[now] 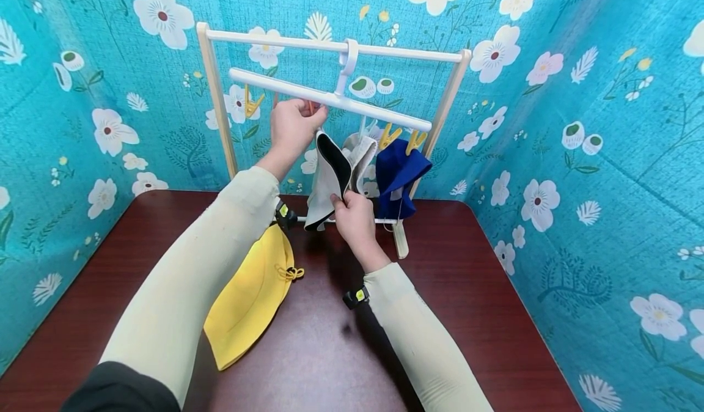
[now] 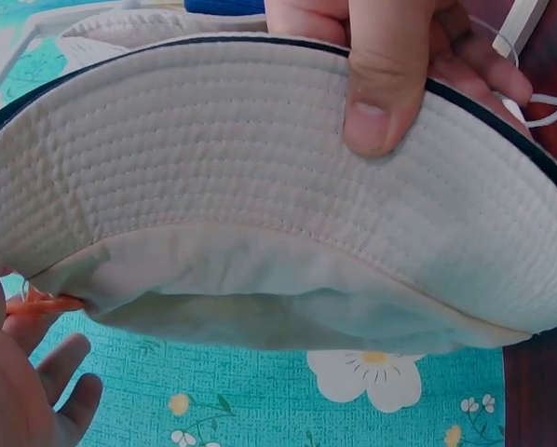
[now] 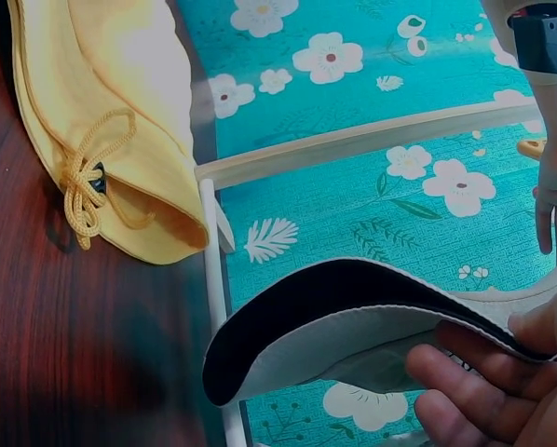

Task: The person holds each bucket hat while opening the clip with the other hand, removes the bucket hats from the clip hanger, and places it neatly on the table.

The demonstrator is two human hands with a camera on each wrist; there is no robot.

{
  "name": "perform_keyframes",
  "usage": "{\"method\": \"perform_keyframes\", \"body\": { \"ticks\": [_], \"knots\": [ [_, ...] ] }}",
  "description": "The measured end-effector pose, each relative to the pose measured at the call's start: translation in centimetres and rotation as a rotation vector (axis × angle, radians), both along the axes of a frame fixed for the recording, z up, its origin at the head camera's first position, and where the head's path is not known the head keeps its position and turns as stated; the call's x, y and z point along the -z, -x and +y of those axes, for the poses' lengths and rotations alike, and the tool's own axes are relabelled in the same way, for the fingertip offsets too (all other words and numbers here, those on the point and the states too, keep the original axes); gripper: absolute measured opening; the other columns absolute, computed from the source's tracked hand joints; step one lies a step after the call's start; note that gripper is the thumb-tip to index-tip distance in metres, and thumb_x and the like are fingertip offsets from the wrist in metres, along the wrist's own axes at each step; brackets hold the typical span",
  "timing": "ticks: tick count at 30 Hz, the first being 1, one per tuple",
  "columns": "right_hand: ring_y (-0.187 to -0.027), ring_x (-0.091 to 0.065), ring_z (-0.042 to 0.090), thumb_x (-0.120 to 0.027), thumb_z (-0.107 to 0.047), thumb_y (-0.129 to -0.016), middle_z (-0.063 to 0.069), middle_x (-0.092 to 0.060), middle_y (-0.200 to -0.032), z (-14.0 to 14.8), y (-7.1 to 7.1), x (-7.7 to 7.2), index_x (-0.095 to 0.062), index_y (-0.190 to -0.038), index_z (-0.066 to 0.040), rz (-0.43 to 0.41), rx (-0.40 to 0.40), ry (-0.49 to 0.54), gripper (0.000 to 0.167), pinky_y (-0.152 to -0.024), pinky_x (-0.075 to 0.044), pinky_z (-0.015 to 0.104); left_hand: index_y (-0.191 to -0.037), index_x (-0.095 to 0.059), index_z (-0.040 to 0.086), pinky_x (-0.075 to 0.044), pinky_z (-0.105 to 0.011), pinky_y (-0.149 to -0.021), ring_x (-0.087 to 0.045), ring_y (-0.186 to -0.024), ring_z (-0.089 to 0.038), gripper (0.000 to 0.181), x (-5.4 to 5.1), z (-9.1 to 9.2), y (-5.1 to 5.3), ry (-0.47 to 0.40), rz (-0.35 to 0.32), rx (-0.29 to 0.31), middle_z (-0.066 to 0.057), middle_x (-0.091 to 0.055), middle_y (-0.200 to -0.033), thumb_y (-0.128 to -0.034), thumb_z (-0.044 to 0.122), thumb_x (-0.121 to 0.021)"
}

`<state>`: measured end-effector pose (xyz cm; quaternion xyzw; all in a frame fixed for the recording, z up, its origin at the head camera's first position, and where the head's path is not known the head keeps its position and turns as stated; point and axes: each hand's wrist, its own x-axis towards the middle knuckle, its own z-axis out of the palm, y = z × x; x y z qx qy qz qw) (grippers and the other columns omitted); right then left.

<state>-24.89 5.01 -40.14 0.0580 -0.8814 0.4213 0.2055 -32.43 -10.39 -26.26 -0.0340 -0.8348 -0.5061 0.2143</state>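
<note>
A white bucket hat [image 1: 328, 186] with black inside its brim hangs below a tilted white hanger [image 1: 275, 83]. Just under the hanger bar, my left hand [image 1: 296, 126] pinches an orange clip [image 2: 44, 304] at the hat's edge. My right hand [image 1: 356, 219] grips the brim lower down, its thumb on the stitched white side in the left wrist view. Another clip, pale in colour, is beside the hat's right part. Further right, a dark blue hat [image 1: 400, 170] hangs from two yellow clips [image 1: 389, 136].
The hanger hooks over a wooden rack's top rail [image 1: 407, 52]. One yellow clip [image 1: 252, 101] hangs at the hanger's left end. On the dark red table [image 1: 451, 314] lies a yellow hat [image 1: 253, 296] with a cord. Flowered blue cloth [image 1: 550, 155] stands behind and at both sides.
</note>
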Motion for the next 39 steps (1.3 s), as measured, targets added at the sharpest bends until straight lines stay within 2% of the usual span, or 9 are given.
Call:
{"method": "perform_keyframes", "body": {
  "ticks": [8, 15, 18, 22, 24, 29, 33, 37, 39],
  "knots": [
    [-0.061, -0.066, 0.017, -0.066, -0.034, -0.101, -0.008, -0.068, -0.059, 0.0, 0.1, -0.1, -0.055, -0.061, -0.015, 0.002, -0.008, -0.01, 0.045, -0.051, -0.043, 0.033, -0.094, -0.074, 0.016, -0.047, -0.026, -0.071, -0.067, -0.086, -0.009, 0.025, 0.1, 0.4, 0.2, -0.077, -0.017, 0.059, 0.0, -0.079, -0.099, -0.097, 0.04, -0.069],
    [-0.058, -0.066, 0.013, -0.067, -0.033, -0.1, -0.006, -0.068, -0.059, 0.1, 0.1, -0.1, -0.05, -0.06, -0.014, 0.013, -0.01, 0.006, 0.048, -0.048, -0.042, 0.033, -0.083, -0.069, 0.014, -0.042, -0.029, -0.068, -0.056, -0.069, -0.015, 0.034, -0.2, 1.0, 0.3, -0.048, -0.014, 0.032, 0.002, -0.069, -0.074, -0.0923, 0.046, -0.075],
    [-0.06, -0.067, 0.014, -0.068, -0.032, -0.099, -0.006, -0.068, -0.059, 0.3, 0.1, -0.1, -0.051, -0.06, -0.013, 0.017, -0.004, 0.01, 0.047, -0.049, -0.042, 0.033, -0.08, -0.07, 0.014, -0.044, -0.027, -0.087, -0.054, -0.064, -0.017, 0.037, -0.5, 1.1, 0.3, 0.002, -0.02, 0.01, 0.002, -0.064, -0.065, -0.0908, 0.048, -0.076],
    [-0.061, -0.068, 0.016, -0.068, -0.032, -0.099, -0.006, -0.068, -0.058, 0.4, 0.2, -0.1, -0.052, -0.059, -0.014, 0.025, 0.005, 0.011, 0.047, -0.049, -0.042, 0.033, -0.08, -0.071, 0.015, -0.033, -0.027, -0.109, -0.056, -0.065, -0.018, 0.038, -0.5, 1.0, 0.3, 0.038, -0.01, 0.006, 0.003, -0.064, -0.063, -0.0927, 0.051, -0.072],
    [-0.06, -0.067, 0.016, -0.068, -0.031, -0.099, -0.005, -0.068, -0.058, 0.5, 0.1, -0.1, -0.051, -0.058, -0.013, 0.025, 0.004, 0.017, 0.048, -0.049, -0.042, 0.033, -0.079, -0.071, 0.015, -0.039, -0.028, -0.097, -0.054, -0.063, -0.019, 0.039, -0.4, 0.9, 0.3, 0.027, -0.004, 0.02, 0.003, -0.062, -0.061, -0.0936, 0.051, -0.071],
    [-0.059, -0.064, 0.017, -0.069, -0.031, -0.099, -0.005, -0.066, -0.057, 0.6, 0.0, -0.2, -0.048, -0.057, -0.013, 0.027, 0.007, 0.01, 0.05, -0.048, -0.041, 0.033, -0.08, -0.072, 0.011, -0.041, -0.03, -0.069, -0.051, -0.058, -0.019, 0.041, -0.2, 0.7, 0.3, -0.011, -0.006, 0.057, 0.0, -0.059, -0.058, -0.0953, 0.049, -0.069],
    [-0.057, -0.062, 0.018, -0.069, -0.032, -0.098, -0.005, -0.062, -0.055, 0.7, -0.1, -0.2, -0.049, -0.057, -0.015, 0.036, 0.024, -0.014, 0.049, -0.048, -0.04, 0.034, -0.087, -0.075, 0.008, -0.038, -0.032, -0.059, -0.047, -0.055, -0.018, 0.043, -0.1, 0.4, 0.3, -0.016, -0.032, 0.072, -0.001, -0.063, -0.062, -0.096, 0.049, -0.068],
    [-0.055, -0.057, 0.022, -0.069, -0.033, -0.099, -0.001, -0.054, -0.053, 0.8, -0.2, -0.1, -0.048, -0.058, -0.015, 0.04, 0.043, -0.035, 0.049, -0.048, -0.037, 0.036, -0.093, -0.077, 0.01, -0.034, -0.032, -0.055, -0.043, -0.056, -0.016, 0.041, 0.0, 0.2, 0.6, -0.021, -0.042, 0.095, 0.001, -0.068, -0.069, -0.0955, 0.05, -0.068],
    [-0.056, -0.056, 0.023, -0.069, -0.034, -0.099, 0.001, -0.05, -0.052, 0.9, -0.2, -0.1, -0.048, -0.059, -0.015, 0.042, 0.048, -0.049, 0.049, -0.048, -0.036, 0.037, -0.093, -0.078, 0.011, -0.032, -0.032, -0.054, -0.04, -0.055, -0.016, 0.041, 0.1, 0.0, 0.7, -0.024, -0.045, 0.112, -0.003, -0.069, -0.071, -0.0953, 0.051, -0.068]
  ]
}}
